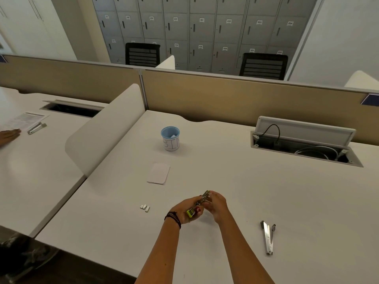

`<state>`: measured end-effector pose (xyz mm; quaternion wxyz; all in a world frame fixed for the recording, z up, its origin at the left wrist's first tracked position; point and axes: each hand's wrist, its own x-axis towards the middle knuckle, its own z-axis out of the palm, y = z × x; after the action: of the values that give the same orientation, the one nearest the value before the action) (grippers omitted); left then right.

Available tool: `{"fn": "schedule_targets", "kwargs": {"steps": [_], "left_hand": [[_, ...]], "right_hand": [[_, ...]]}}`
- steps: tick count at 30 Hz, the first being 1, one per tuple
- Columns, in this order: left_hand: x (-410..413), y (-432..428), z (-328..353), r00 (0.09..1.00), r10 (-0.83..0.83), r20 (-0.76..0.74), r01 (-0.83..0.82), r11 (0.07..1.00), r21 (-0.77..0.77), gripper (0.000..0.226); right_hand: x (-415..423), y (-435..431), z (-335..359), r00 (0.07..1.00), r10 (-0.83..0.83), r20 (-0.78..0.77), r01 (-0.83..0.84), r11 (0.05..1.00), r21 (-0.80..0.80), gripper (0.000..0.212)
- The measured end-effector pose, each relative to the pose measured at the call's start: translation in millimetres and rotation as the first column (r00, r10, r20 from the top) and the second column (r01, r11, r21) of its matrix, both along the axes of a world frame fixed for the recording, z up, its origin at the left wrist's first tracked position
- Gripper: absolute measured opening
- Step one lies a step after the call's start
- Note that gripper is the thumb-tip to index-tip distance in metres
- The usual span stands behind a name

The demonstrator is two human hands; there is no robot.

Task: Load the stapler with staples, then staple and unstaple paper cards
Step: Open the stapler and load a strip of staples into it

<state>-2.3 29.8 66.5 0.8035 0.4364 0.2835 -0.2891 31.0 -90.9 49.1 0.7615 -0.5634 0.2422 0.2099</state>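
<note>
A small yellow-green stapler (194, 208) is held above the white desk (225, 181) between both hands. My left hand (184, 210) grips its near end from below. My right hand (216, 203) curls round its far end, fingers at the top part. What the fingertips do there is hidden. A few short staple strips (145, 207) lie on the desk left of my hands. A small stack of white paper cards (159, 173) lies farther back. A metal staple remover (268, 236) lies at the right.
A blue cup (170, 138) with a handwritten label stands behind the cards. An open cable tray (305, 148) sits at the back right. A curved white divider (106, 130) separates the neighbouring desk, where another person's hand (9, 135), papers and a stapler (37, 128) lie.
</note>
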Motion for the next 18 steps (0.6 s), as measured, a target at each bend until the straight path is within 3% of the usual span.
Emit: {"fn": "schedule_targets", "kwargs": {"steps": [6,11,18], "left_hand": [[1,-3,-6,0.999,-0.032,0.000,0.032,0.999,-0.014,0.029],[-2,-2,-12,1.000,0.009,-0.016,-0.009,0.999,-0.036,0.030],[-3,-6,-17,0.996,0.081,-0.047,-0.082,0.996,-0.032,0.025]], "right_hand": [[-1,-1,-4,0.997,0.048,-0.053,-0.054,0.992,-0.118,0.021],[-3,-5,-8,0.995,0.103,-0.010,-0.103,0.990,-0.094,0.022],[-14,-5,-7,0.948,0.310,0.077,-0.313,0.949,0.028,0.085]]}}
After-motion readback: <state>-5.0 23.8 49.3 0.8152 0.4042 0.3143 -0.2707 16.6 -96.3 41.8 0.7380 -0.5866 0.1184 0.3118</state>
